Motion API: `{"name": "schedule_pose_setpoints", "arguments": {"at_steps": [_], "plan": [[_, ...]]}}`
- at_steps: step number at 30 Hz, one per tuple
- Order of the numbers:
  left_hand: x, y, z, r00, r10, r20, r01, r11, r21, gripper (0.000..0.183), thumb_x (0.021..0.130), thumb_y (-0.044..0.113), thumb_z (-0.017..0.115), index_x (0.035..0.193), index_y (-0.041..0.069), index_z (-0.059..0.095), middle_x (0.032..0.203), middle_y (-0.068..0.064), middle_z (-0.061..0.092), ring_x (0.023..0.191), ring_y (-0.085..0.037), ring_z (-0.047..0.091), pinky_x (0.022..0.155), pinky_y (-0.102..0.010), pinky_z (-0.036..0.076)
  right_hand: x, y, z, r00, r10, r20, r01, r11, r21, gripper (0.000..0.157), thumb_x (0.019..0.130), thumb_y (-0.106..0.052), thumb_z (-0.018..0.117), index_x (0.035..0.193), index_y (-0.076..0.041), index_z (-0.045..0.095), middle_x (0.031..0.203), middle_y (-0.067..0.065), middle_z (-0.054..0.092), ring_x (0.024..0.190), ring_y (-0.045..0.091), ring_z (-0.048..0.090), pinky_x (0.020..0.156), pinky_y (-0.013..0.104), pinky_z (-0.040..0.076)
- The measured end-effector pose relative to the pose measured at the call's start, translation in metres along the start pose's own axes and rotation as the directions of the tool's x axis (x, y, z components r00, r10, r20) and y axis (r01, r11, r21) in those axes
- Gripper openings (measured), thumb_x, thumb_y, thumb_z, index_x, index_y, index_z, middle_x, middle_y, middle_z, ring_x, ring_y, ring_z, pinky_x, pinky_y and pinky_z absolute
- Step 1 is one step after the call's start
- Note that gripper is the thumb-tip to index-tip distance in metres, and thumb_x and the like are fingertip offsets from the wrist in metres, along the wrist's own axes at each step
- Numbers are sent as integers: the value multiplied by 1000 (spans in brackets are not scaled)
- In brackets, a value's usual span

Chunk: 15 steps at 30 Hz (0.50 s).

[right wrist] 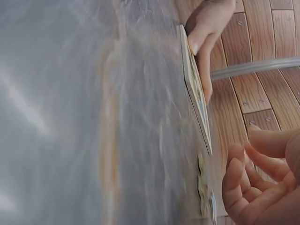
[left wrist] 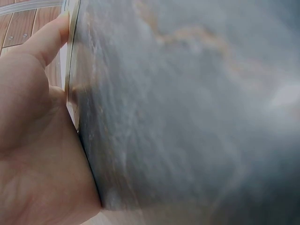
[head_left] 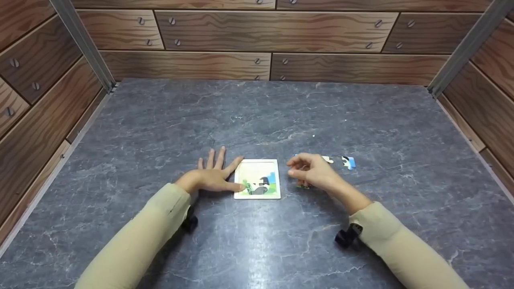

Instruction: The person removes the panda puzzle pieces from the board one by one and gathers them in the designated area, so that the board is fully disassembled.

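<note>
A small square puzzle board point(head_left: 249, 165) with a pale frame lies flat on the table. Fitted pieces with a black, white, green and blue picture point(head_left: 263, 185) fill its lower part; bare tray shows above. My left hand point(head_left: 211, 179) rests at the board's left side, fingers spread, with thumb and index finger touching the frame. To the right of the board hovers my right hand point(head_left: 315, 170), its fingers loosely bent and nothing visible between them in the right wrist view. Loose puzzle pieces point(right wrist: 202, 185) lie below it, partly hidden; another piece point(head_left: 349, 162) sits farther right.
The grey marbled tabletop point(head_left: 200, 112) extends around the board. Wood-patterned walls point(head_left: 277, 32) with metal corner posts point(head_left: 90, 44) enclose the back and sides. A dark wrist device point(head_left: 348, 236) sits at the right sleeve.
</note>
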<state>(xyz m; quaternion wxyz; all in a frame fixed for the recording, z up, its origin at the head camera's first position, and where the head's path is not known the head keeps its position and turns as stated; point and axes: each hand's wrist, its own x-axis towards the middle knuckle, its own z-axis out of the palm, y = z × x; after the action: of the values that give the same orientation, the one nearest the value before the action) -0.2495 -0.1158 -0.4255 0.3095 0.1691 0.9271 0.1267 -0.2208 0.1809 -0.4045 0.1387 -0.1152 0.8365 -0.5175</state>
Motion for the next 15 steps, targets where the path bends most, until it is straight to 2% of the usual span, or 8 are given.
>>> {"name": "schedule_pose_setpoints", "arguments": {"at_steps": [8,15], "plan": [[1,0,0,1000,-7,6,7,1000,1,98,71,83,43,142,47,-15,143,-4,-40,126,-28,-40,99,-58,-20,14,-6,19,999,23,37,-24,1000,20,29,84,-6,67,111,4,61,97,12,62,62,18,58,52,27,47],[1,2,1,1000,-18,1,18,1000,9,97,72,82,42,142,47,-15,143,-5,-39,126,-29,-40,99,-59,-19,22,-8,31,998,6,62,-5,1000,-23,28,83,-4,68,109,3,61,98,12,62,62,15,56,52,26,46]]}}
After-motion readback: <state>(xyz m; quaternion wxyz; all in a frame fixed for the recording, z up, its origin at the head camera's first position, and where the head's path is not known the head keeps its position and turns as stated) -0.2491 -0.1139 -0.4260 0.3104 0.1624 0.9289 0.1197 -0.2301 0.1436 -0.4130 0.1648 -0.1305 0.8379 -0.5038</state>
